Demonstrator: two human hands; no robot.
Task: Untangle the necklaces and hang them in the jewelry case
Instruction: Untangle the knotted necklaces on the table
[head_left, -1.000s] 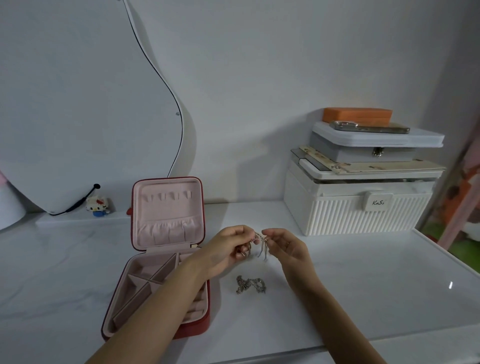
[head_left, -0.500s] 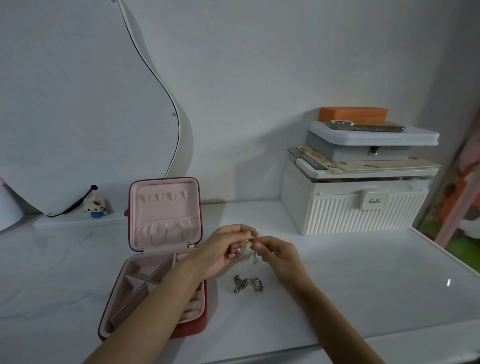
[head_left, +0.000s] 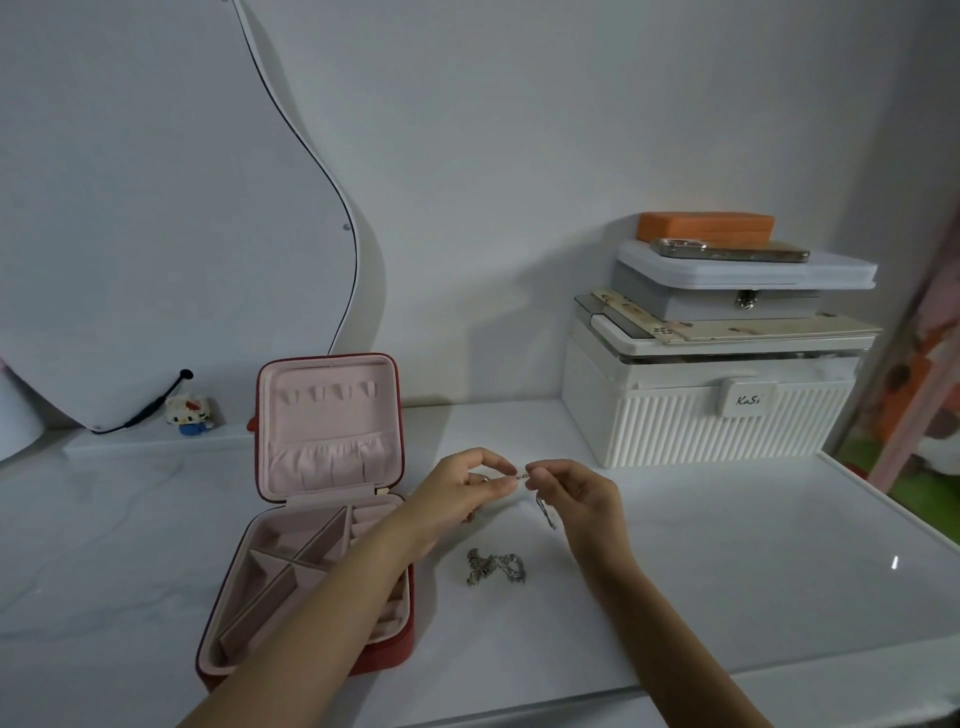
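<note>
Red jewelry case (head_left: 332, 670), lid upright, at 8 o'clock: its pink compartments show no contents. Left hand (head_left: 457, 491) and right hand (head_left: 582, 499) pinch a silver necklace (head_left: 543, 506) at centre; a second tangled chain (head_left: 496, 566) lies at 6 o'clock below them on the white table (head_left: 727, 571).

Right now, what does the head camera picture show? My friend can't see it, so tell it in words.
Two hands, the left hand and the right hand, pinch a thin silver necklace between them above a white table. Another tangled necklace lies on the table below, beside an open red jewelry case with pink lining.
</note>
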